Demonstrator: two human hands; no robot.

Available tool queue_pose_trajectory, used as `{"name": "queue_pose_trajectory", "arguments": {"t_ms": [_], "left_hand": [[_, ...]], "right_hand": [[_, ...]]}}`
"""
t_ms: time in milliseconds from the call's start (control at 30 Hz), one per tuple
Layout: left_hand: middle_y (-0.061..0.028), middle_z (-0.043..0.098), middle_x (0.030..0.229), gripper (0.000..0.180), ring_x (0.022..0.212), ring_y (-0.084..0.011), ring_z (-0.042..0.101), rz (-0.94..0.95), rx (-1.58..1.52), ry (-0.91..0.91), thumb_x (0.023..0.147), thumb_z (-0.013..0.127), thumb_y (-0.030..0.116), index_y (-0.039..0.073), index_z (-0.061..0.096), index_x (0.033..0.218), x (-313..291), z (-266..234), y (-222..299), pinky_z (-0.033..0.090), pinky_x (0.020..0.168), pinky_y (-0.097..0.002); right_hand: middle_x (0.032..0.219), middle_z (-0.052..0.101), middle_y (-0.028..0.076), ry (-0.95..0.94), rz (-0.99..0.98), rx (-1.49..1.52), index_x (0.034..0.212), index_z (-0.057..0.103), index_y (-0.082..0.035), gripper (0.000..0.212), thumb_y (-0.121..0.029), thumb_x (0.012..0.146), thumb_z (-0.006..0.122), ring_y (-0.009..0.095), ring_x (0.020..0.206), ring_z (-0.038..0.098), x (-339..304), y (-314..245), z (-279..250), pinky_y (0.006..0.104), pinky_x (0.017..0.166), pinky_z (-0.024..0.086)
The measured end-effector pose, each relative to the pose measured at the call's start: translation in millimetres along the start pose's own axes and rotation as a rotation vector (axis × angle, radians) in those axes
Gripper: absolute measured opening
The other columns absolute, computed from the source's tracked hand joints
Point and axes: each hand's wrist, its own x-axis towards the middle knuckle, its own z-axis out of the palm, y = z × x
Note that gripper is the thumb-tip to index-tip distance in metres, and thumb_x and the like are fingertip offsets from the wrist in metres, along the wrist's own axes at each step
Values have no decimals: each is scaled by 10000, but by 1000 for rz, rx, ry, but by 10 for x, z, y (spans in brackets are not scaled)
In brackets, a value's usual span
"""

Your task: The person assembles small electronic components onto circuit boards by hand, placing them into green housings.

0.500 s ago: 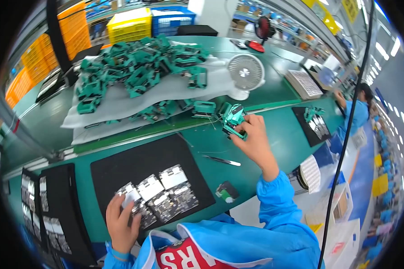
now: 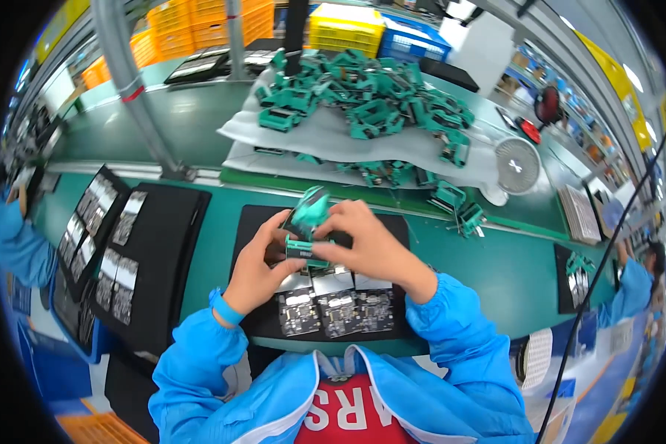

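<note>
Both my hands are together over the black mat (image 2: 248,222). My left hand (image 2: 253,268) and my right hand (image 2: 370,244) are closed on a green plastic frame (image 2: 300,247) with a dark strip along its front. A second green piece (image 2: 311,207), smeared by motion, rises between the fingers; I cannot tell whether it is joined to the frame. Just below lie three circuit boards (image 2: 338,314) with silver upper parts, side by side on the mat. My hands partly cover their far ends.
A heap of green plastic frames (image 2: 377,111) lies on white foam sheets (image 2: 274,137) behind. A few loose frames (image 2: 451,197) sit at its near edge, by a white fan (image 2: 518,164). Black pads with boards (image 2: 115,285) are at left. Co-workers' sleeves show at left (image 2: 22,237) and right (image 2: 621,285).
My right hand has brought the green frame from the heap's edge to above the mat. My left hand has left the boards and gripped the frame too. The view has swung left.
</note>
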Motion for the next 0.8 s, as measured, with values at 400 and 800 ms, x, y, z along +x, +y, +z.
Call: {"name": "queue_pose_trajectory", "arguments": {"t_ms": [400,800], "left_hand": [[-56,614,915,455,681,-106,582,-324,82,108,988,649,324,70,563,1356,294,-701,-447,467,500,-258],[-100,633,1086,341,904,-315,648,97,815,164,970,628,330,83,666,1202,563,-635,-306,517,769,-413]], "right_hand": [[1072,623,120,-11,-163,-184,892,658,-87,186,-203,789,761,337,1063,560,240,376,265,431,916,469],[1156,595,87,353,485,-1068,1183,612,-139,543,-179,687,830,321,1103,558,-668,1341,-1022,452,858,478]]}}
